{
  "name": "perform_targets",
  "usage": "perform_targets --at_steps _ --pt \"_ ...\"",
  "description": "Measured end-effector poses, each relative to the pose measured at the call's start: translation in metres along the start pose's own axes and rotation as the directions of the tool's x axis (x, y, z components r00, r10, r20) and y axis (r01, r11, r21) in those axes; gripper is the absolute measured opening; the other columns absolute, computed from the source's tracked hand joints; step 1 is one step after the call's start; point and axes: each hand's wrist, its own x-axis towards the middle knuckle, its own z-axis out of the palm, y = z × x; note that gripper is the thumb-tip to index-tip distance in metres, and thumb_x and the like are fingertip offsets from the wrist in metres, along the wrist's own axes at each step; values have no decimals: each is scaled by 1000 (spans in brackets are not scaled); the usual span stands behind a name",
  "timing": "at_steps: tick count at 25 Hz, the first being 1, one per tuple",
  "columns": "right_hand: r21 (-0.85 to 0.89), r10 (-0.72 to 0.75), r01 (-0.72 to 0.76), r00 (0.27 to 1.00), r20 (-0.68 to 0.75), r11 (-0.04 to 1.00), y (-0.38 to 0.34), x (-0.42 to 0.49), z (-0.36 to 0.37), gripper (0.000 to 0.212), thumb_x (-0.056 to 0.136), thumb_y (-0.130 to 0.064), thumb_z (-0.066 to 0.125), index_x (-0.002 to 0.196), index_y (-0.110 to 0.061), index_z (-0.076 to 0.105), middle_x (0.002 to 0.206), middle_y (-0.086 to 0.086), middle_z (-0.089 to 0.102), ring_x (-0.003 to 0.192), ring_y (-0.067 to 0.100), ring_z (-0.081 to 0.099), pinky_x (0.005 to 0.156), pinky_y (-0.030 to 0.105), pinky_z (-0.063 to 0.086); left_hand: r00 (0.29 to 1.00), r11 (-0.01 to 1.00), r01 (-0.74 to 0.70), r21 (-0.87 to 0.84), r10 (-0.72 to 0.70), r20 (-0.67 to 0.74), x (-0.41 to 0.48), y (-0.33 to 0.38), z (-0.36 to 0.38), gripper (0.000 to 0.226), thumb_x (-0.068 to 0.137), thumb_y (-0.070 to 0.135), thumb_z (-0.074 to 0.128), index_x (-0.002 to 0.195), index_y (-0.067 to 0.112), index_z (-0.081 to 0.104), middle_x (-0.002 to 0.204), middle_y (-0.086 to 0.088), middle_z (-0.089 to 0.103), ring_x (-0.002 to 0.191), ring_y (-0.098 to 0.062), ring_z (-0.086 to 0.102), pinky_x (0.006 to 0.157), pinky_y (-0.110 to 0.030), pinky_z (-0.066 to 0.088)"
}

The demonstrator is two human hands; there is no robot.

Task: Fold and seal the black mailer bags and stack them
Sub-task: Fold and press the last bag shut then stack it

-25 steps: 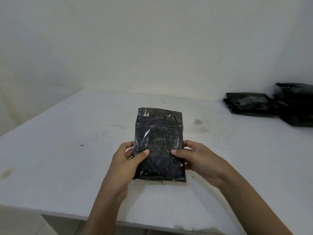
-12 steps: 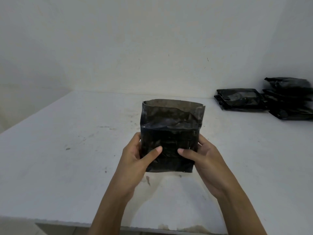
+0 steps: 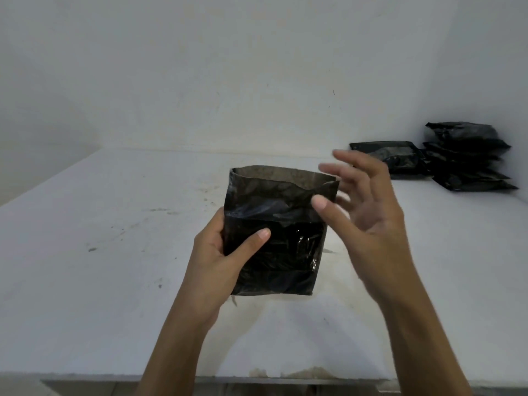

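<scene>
Black mailer bag [image 3: 285, 224] is held upright over the white tabletop [image 3: 114, 252], mouth open at top, front-center in head view. Left hand [image 3: 217, 261] grips its left edge w/ thumb across the front, fingers behind. Right hand [image 3: 368, 207] (blurred) is beside the top right corner, fingers spread wide, holding nothing; thumb contact unclear. Far right: stack of black bags [image 3: 468, 161] w/ a flat bag [image 3: 391, 158] just beside it.

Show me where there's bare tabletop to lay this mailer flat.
The table lies bare left of the left hand out to its edge, and behind the held mailer to the back wall. The far right corner is crowded: a low stack and a taller stack beyond the right hand.
</scene>
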Motion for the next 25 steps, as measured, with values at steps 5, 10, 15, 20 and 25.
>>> perform_targets --at_steps 5,10,15,20,25 --pt "-517 116 48 953 280 855 -20 40 -22 12 89 -32 61 84 -22 64 113 -6 57 109 5 54 97 26 43 999 1000 24 19 -24 22 1 -3 2 40 75 21 67 114 22 61 106 10 71 100 -4 65 86 -22 54" --pt "-596 134 14 970 202 803 -15 45 -11 21 96 -30 50 82 -17 59 103 1 56 95 10 53 85 20 38 999 1000 12 1 -12 52 1 0 7 35 79 14 65 113 22 61 105 9 71 99 -4 66 81 -19 54" --pt "-681 227 21 935 273 732 -29 44 4 20 85 -47 58 77 -28 58 110 -9 53 103 -11 31 101 27 21 998 1000 21 10 -22 57 0 -4 12 36 81 15 66 116 22 60 105 8 71 100 -6 66 83 -22 55" --pt "-662 122 91 955 269 744 -23 46 16 20 88 -37 61 72 -27 56 109 -8 54 95 -21 32 107 30 20 996 999 26 23 -28 88 -1 -4 15 35 83 14 65 116 24 59 106 9 71 100 -4 65 82 -20 54" --pt "-524 213 -94 962 171 846 -19 45 -16 25 75 -44 72 75 -20 68 105 -11 60 107 -1 52 89 4 31 997 997 70 22 -70 26 1 -6 9 35 81 19 66 115 26 61 105 11 71 99 -4 65 85 -26 53"
